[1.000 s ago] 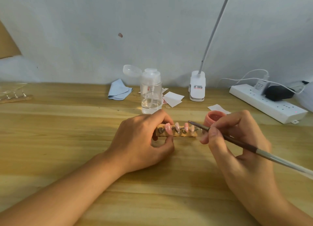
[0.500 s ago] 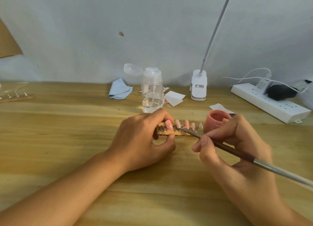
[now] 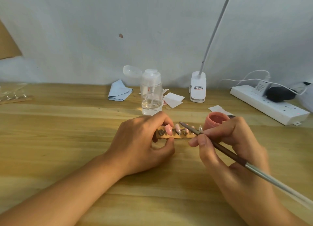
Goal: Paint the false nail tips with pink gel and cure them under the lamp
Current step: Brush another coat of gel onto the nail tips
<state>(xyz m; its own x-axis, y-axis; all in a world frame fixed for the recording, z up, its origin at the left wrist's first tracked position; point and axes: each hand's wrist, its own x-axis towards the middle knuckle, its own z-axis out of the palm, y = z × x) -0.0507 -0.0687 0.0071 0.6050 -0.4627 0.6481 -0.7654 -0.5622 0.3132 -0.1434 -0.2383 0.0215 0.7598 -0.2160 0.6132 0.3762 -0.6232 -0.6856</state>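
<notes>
My left hand [image 3: 144, 141] pinches the left end of the wooden holder strip [image 3: 177, 136] between thumb and fingers, steadying it on the worktop [image 3: 67, 141]. My right hand [image 3: 233, 144] is closed round the gel brush [image 3: 225, 151] in a pen grip, and the bristles sit at the 2nd nail tip [image 3: 177, 128] from the left.

I judge the painting to be partly done. The 1st nail tip [image 3: 168, 130], beside my left fingers, looks fully pink and glossy. The tips further right are partly hidden by the brush, and the end tip [image 3: 200, 128] looks paler (too small to say whether it is coated). The open pot of pink gel [image 3: 216, 121] stands just behind my right hand, within reach for reloading.

Curing is all left to do, I think. The clip lamp [image 3: 198, 87] stands at the back of the worktop, well apart from the strip, with its head out of view. A 2nd strip [image 3: 15, 98] lies at the far left, and I cannot tell its state.
</notes>
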